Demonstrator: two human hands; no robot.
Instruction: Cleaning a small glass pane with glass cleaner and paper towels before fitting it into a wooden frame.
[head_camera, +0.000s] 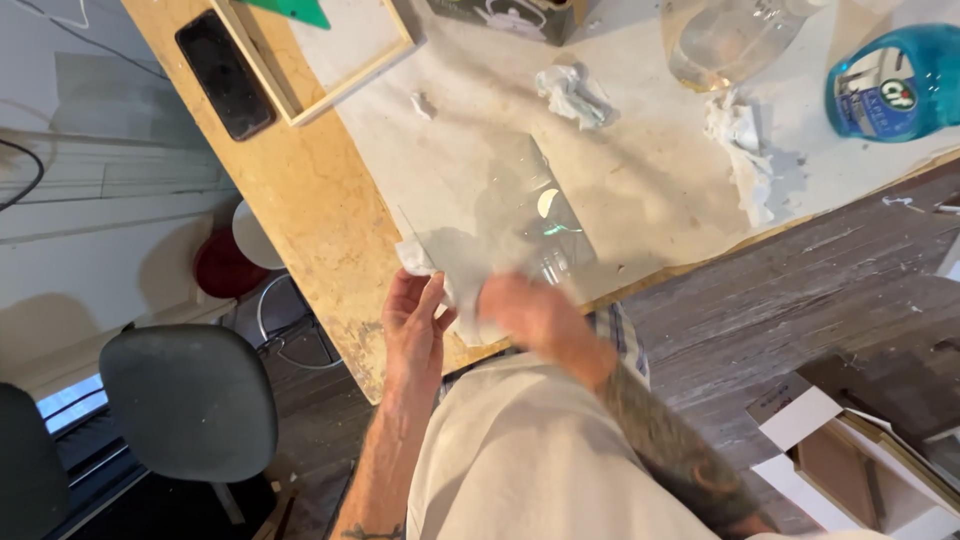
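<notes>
Item: clear glass pane (500, 215), flat at the bench (300, 200) near edge. Left hand (413, 320) grips its corner with white paper (415, 258); right hand (525, 312), blurred, grip unclear, presses a wad. Step judged: wiping. Next calls for steady pressure, pane kept from sliding.

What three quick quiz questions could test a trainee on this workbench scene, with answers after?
1. True or false: the phone lies on the bare wood of the bench, beside the frame.
2. Which hand is blurred over the glass pane: A left, B right?
3. What colour is the bottle at the far edge?

Key
1. True.
2. B: the right hand is blurred, seemingly with a paper wad; the left hand steadies the pane's corner.
3. Blue.
</notes>
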